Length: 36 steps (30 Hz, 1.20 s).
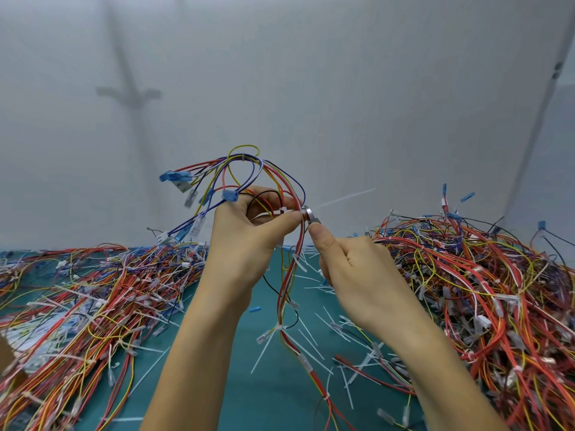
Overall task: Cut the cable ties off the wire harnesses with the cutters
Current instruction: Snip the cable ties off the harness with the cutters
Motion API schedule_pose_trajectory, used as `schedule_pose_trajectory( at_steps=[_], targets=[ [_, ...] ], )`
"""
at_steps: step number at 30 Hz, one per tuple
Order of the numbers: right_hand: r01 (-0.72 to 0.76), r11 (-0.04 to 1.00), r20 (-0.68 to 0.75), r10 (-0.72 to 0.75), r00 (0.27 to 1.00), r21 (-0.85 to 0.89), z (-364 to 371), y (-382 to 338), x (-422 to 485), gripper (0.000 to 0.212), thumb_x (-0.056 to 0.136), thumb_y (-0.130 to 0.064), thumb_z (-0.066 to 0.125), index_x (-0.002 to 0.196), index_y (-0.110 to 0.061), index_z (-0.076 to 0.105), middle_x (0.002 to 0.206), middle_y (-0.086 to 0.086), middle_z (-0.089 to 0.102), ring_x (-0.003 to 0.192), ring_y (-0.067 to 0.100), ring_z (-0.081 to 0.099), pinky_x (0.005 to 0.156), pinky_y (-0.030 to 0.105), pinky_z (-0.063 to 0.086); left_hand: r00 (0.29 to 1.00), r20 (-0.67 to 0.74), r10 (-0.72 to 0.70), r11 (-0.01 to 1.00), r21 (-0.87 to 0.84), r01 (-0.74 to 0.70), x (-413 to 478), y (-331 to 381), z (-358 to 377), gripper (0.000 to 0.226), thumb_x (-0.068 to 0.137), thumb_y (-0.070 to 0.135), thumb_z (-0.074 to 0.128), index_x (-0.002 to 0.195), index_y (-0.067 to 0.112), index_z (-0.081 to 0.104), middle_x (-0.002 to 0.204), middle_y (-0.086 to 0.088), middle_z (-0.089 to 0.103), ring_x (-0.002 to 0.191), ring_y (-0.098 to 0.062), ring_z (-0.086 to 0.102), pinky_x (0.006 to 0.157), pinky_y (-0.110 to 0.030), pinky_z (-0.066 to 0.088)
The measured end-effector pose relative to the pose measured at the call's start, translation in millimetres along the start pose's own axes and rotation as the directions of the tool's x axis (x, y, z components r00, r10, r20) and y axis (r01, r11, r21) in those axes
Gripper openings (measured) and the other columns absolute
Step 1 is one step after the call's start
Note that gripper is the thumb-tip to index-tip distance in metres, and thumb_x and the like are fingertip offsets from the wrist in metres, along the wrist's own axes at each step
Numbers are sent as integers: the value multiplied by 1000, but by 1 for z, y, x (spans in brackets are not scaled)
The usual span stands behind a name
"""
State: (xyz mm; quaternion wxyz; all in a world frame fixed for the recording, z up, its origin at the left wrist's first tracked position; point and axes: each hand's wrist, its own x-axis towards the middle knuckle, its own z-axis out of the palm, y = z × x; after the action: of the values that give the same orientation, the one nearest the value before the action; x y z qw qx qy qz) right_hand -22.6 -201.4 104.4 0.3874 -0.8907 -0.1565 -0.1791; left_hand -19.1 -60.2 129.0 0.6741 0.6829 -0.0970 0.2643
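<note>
Right hand (357, 269), curled round cutters (309, 214) (handles hidden in the palm), tip at cable tie (283, 210). Left hand (245, 241): pinches wire harness (242, 163) beside that tie, raised above green mat (249, 399). Risk: blades catching a red wire alongside the strap, nicking insulation.

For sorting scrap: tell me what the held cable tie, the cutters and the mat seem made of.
Cable tie: translucent white plastic, probably nylon; thin stiff tail. Cutters: bare metal, likely steel; shiny grey head. Mat: matte teal, perhaps rubber or vinyl; no glare.
</note>
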Motion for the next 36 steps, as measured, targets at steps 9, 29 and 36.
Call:
schedule_pose_trajectory(
  at_steps=[9, 29, 36],
  targets=[
    [-22, 999, 32, 21, 999, 48, 0, 4, 3, 91, 78, -80, 13, 65, 0, 56, 63, 17, 59, 65, 32, 56, 65, 42, 48, 1000, 4, -4, 1000, 9, 4, 2, -5, -1, 19, 76, 2, 78, 93, 2, 69, 72, 4, 71, 67, -4, 66, 66, -14, 52],
    [39, 916, -163, 29, 986, 399, 10, -9, -3, 24, 67, -48, 81, 71, -28, 68, 69, -18, 70, 67, 4, 66, 64, 21, 54, 972, 43, -229, 773, -600, 209, 2, -1, 11, 20, 83, -5, 60, 102, -4, 65, 95, -11, 72, 92, -16, 71, 84, -31, 55],
    [85, 895, -331, 73, 941, 439, 13, -8, -3, 21, 80, -43, 74, 71, -26, 64, 67, -15, 66, 61, 5, 60, 61, 26, 51, 966, -24, -257, 930, -276, 241, 1, -2, -1, 7, 86, 15, 67, 83, 21, 66, 73, 10, 63, 77, -7, 56, 71, -26, 46]
  ],
)
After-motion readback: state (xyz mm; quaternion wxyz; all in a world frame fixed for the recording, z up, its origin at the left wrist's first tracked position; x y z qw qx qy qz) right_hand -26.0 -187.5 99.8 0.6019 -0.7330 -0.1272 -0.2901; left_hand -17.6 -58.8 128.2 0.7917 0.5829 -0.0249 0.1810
